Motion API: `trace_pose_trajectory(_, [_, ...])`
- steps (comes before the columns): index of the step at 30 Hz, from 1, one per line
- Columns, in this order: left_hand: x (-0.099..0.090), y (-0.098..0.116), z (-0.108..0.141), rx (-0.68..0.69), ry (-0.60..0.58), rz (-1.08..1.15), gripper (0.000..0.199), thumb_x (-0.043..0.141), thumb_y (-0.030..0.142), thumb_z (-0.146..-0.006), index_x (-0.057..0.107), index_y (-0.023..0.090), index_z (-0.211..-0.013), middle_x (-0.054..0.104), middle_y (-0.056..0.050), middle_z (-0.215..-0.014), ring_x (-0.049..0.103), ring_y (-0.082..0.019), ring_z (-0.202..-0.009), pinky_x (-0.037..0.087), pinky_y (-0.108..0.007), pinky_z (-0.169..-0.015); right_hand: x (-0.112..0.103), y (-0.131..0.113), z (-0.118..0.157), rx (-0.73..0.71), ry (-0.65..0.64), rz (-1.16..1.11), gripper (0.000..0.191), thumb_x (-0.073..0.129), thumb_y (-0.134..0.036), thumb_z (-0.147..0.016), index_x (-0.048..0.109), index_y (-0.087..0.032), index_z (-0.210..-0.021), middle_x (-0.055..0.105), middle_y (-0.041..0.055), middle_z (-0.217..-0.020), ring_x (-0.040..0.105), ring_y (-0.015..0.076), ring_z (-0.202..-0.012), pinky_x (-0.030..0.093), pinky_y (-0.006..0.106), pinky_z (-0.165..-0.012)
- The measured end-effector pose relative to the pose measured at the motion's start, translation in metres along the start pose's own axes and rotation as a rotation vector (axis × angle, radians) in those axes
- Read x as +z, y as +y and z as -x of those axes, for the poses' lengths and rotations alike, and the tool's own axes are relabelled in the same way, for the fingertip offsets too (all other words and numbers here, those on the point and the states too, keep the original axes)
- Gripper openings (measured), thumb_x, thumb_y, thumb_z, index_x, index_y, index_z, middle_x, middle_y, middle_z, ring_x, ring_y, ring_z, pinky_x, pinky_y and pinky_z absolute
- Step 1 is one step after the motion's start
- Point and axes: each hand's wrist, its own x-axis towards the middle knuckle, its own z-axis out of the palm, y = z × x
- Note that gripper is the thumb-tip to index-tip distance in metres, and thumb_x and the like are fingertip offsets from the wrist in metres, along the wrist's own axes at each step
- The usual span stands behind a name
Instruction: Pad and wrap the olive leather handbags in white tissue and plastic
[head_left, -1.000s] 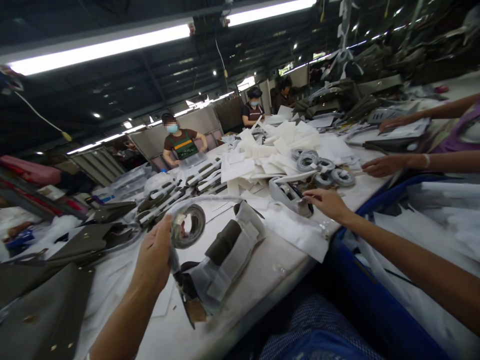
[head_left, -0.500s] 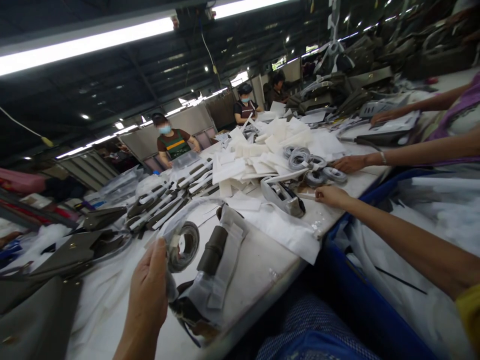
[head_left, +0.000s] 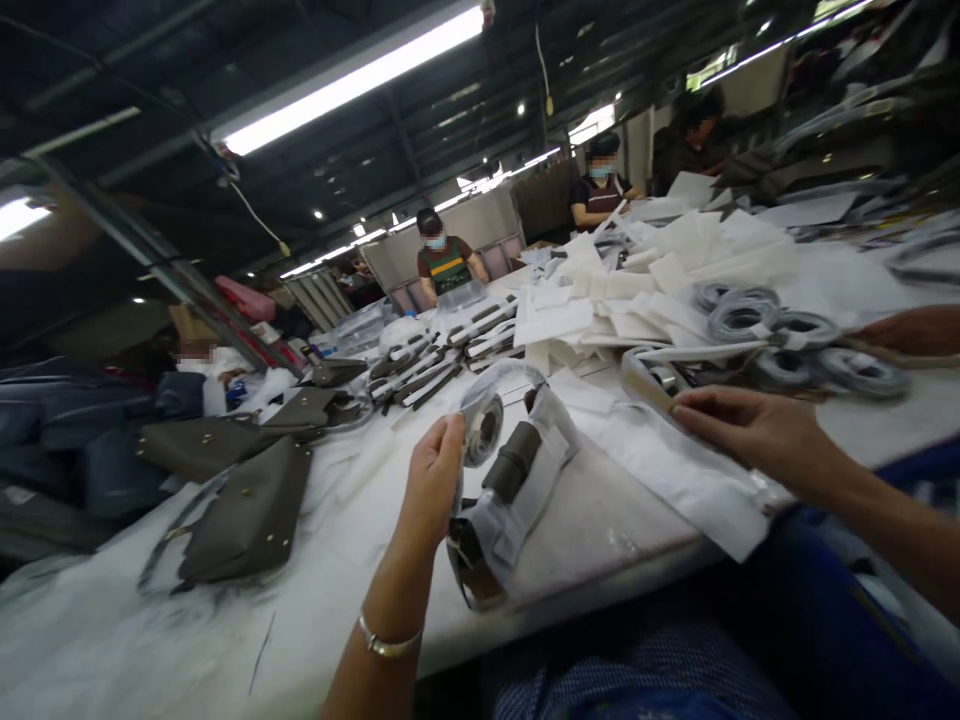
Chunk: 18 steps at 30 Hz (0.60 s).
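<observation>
The left hand, near the middle of the frame, has thumb and fingers closed on the left side of the strap. The strap bends in a loop to the right of these fingers, in clear plastic. Its long right side leans from upper right to lower left, with a dark roll by it. A grey coil shows beside the thumb.

The right hand is farther from the strap, at the right of the frame. Its thumb and finger pinch together; I cannot tell if anything is between. The tape holder is just past those tips.
</observation>
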Motion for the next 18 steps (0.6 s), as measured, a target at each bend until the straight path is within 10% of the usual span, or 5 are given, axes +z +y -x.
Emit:
trace_pose_trajectory(3, [0.003,0.006,0.006,0.018,-0.027,-0.032,0.041,0.051,0.056,-0.093,0.061,0.019,-0.079,0.054,0.002,-0.071,0.049,-0.014,-0.072,0.04,-0.024,-0.071,0.045,-0.051,0.023,-0.193,-0.347,-0.16,0.04,0.069,-0.056,-0.081,0.078,-0.02,-0.094,0.074,0.0081,-0.088,0.062,0.0199,-0.074,0.044,0.032,-0.067])
trace_pose_trajectory(9, [0.003,0.013,0.02,0.068,-0.048,-0.143,0.04,0.048,0.05,-0.096,0.052,0.019,-0.071,0.042,0.005,-0.065,0.04,-0.011,-0.064,0.032,-0.024,-0.06,0.11,-0.107,0.032,-0.214,-0.434,-0.344,0.028,0.072,-0.048,-0.076,0.079,-0.022,-0.083,0.069,0.0015,-0.071,0.056,0.0159,-0.062,0.04,0.028,-0.055])
trace_pose_trajectory(18, [0.002,0.011,0.026,0.271,-0.023,-0.325,0.028,0.049,0.037,-0.098,0.065,0.019,-0.084,0.058,-0.001,-0.083,0.053,-0.015,-0.081,0.04,-0.027,-0.075,0.125,-0.139,0.039,0.134,-0.69,-0.948,0.028,0.083,-0.037,-0.068,0.077,-0.018,-0.089,0.07,0.0023,-0.078,0.057,0.0129,-0.066,0.046,0.024,-0.059])
